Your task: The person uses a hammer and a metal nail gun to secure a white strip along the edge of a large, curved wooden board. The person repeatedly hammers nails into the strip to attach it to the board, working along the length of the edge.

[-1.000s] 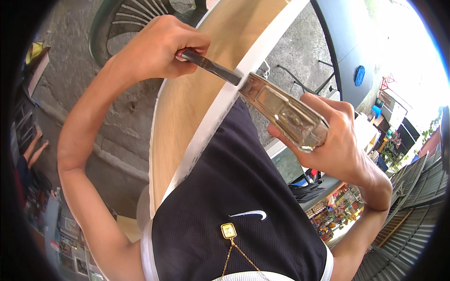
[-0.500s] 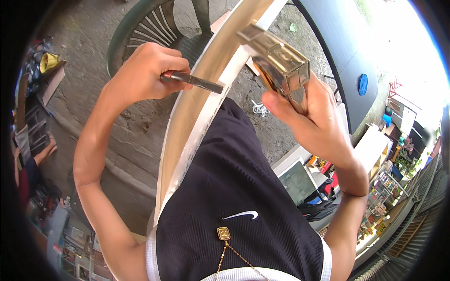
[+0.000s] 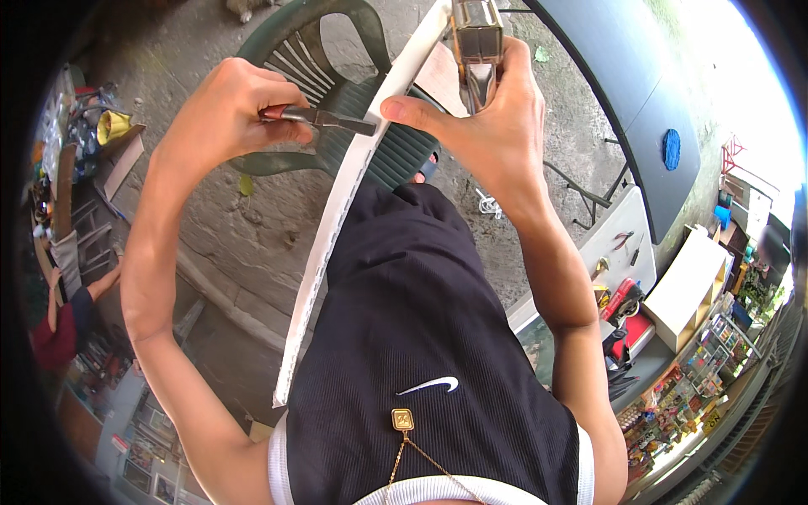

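Note:
My left hand (image 3: 231,109) is closed around the red-and-dark handle of a flat-bladed metal tool (image 3: 347,124). The blade's end meets the white edge of a long, thin panel (image 3: 330,223), which looks like a cloth-covered frame with a row of staples along its side. The panel stands on edge, slanting from near my waist up and away to the right. In my right hand (image 3: 497,126) is a metal staple gun (image 3: 477,42), held at the panel's far end. The right thumb stretches out to the panel's edge, beside the blade tip; the other fingers are mostly hidden.
Beyond the panel stands a green plastic chair (image 3: 337,50). A dark folding table (image 3: 606,76) with a blue oval object (image 3: 671,150) is on the right. Nearer, a white tabletop (image 3: 619,244) holds pliers. Another person's arm (image 3: 105,282) shows at far left.
The panel has turned from showing its tan inner face to nearly edge-on. My right hand and staple gun moved left and away, the thumb reaching the panel. The left hand shifted slightly left and up.

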The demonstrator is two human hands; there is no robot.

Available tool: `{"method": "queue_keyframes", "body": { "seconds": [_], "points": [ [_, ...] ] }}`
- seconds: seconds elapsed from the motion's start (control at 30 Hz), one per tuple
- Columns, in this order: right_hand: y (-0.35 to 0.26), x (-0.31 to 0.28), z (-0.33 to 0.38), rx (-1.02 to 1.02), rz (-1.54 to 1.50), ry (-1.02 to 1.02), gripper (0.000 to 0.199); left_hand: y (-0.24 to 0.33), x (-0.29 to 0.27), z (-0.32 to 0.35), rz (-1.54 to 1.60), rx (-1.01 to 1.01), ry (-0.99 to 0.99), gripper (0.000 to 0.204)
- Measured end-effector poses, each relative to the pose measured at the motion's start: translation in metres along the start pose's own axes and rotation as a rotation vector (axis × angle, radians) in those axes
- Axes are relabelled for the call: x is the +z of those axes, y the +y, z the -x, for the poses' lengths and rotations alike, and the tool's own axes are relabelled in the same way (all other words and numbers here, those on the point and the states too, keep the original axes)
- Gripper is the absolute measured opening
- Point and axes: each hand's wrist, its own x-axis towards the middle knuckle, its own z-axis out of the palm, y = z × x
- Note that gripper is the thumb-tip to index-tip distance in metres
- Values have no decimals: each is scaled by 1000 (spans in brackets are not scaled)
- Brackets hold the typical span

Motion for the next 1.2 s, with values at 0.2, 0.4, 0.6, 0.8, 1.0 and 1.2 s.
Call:
{"method": "queue_keyframes", "body": {
  "seconds": [0.2,0.4,0.6,0.8,1.0,1.2],
  "points": [
    [4,-3,1,-8,-14,18,89,-1,-5,-11,-5,42,-67,29],
    [7,-9,3,56,-73,-22,90,9,-10,-21,-103,75,-121,28],
    [13,-10,1,17,-44,-11,88,-1,8,-24,-33,67,-114,25],
    [10,-44,17,23,10,-199,66,-29,59,-20,217,91,-12,22],
    [-24,-88,38,50,111,-596,47,-28,78,-20,313,124,89,23],
    [-40,-96,30,53,222,-877,59,-30,90,-24,419,118,101,22]
  ]
}}
